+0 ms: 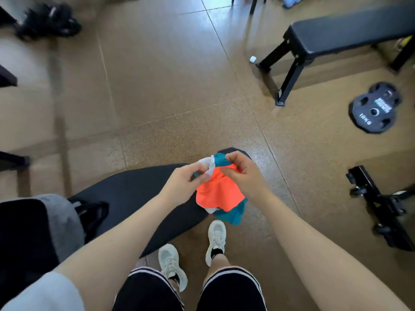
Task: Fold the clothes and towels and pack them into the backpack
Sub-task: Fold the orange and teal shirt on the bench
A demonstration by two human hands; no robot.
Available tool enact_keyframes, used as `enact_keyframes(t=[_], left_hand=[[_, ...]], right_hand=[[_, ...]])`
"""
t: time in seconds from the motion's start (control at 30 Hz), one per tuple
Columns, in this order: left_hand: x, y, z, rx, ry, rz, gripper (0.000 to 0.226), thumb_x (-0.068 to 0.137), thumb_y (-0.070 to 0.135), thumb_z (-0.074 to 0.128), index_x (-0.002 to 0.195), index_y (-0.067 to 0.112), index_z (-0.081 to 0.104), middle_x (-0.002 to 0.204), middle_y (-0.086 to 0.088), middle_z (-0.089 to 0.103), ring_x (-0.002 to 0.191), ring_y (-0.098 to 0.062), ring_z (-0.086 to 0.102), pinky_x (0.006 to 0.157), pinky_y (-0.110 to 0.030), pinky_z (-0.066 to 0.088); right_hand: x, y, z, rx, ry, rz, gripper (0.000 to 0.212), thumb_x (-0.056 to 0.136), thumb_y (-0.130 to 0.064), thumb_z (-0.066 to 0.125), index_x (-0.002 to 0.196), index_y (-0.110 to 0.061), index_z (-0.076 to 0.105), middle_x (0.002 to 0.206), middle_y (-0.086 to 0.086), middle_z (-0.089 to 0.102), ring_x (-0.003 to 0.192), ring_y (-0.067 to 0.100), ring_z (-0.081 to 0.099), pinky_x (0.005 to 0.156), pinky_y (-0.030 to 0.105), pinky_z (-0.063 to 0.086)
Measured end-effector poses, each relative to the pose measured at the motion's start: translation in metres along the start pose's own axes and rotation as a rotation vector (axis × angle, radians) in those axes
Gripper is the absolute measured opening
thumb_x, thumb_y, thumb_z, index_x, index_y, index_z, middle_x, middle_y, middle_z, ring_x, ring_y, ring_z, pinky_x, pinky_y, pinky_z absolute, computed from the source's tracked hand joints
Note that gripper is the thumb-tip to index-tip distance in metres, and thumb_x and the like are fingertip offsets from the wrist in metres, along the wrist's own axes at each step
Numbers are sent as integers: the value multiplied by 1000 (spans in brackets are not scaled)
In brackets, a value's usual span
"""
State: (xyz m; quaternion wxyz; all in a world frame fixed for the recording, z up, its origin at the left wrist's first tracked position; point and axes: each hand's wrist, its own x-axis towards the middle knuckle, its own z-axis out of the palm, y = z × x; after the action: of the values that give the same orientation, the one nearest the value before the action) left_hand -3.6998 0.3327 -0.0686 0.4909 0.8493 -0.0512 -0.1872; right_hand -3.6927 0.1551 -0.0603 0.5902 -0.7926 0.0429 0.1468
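A black padded bench (134, 194) is stretching across the lower middle of the view, and a grey and black backpack (45, 227) is sitting on its left end, close to the person's left arm. Above the bench's right end the person is holding up an orange, teal and white garment (219, 196), which looks like a pair of sports shorts; its lower part is hanging down over the bench edge, above the white sneakers (190, 250).

The step in hand appears to be the start of folding: the garment is still bunched and being sorted out at its top edge rather than laid flat. The next move probably calls for spreading it out, either on the bench pad or in the air, so that its halves can be brought together before it goes left to the backpack.

The left hand (182, 187) is pinching the white part of the top edge between curled fingers and thumb. The right hand (243, 173) is gripping the teal and orange edge just beside it, fingers curled round the cloth, so the fabric is gathered between the two hands.
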Motion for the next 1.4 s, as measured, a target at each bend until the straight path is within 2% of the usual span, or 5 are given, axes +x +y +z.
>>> enact_keyframes(t=[0.57, 0.8, 0.97, 1.13, 1.4], left_hand=[[-68, 81, -72, -70, 252, 233, 13, 87, 13, 61, 75, 17, 60, 61, 8, 54, 54, 2, 46, 53, -11, 34], [-59, 80, -94, 11, 264, 225, 9, 90, 14, 56, 85, 9, 61, 61, 2, 51, 52, -6, 39, 51, -13, 32], [-59, 99, -110, -361, 349, 188, 17, 91, 12, 54, 76, 21, 57, 64, 0, 51, 57, -10, 44, 55, -23, 37], [-52, 100, -123, -500, 413, 193, 20, 92, 5, 52, 76, 18, 56, 69, -4, 55, 59, -11, 50, 53, -19, 45], [-46, 61, -93, -219, 205, 79, 19, 91, 12, 55, 109, 17, 56, 110, 4, 56, 103, -8, 52, 91, -21, 40]], right_hand=[[-60, -91, 37, -147, 524, -50, 10, 83, -5, 59, 91, -6, 65, 93, 0, 58, 84, 10, 50, 72, 19, 34], [-74, -104, 14, -268, 176, -59, 22, 87, -12, 62, 74, -24, 49, 61, -5, 47, 50, 1, 40, 51, 14, 30], [-77, -92, -5, -360, -105, 5, 13, 82, -10, 68, 88, -20, 63, 76, -4, 56, 73, 10, 50, 70, 30, 41], [-79, -73, -12, -358, 40, 106, 28, 91, -17, 57, 88, 11, 57, 75, 6, 44, 72, 17, 39, 67, 33, 30], [-59, -114, 41, 58, 191, 151, 24, 93, -13, 54, 69, -9, 50, 59, 3, 42, 49, 9, 39, 47, 24, 29]])
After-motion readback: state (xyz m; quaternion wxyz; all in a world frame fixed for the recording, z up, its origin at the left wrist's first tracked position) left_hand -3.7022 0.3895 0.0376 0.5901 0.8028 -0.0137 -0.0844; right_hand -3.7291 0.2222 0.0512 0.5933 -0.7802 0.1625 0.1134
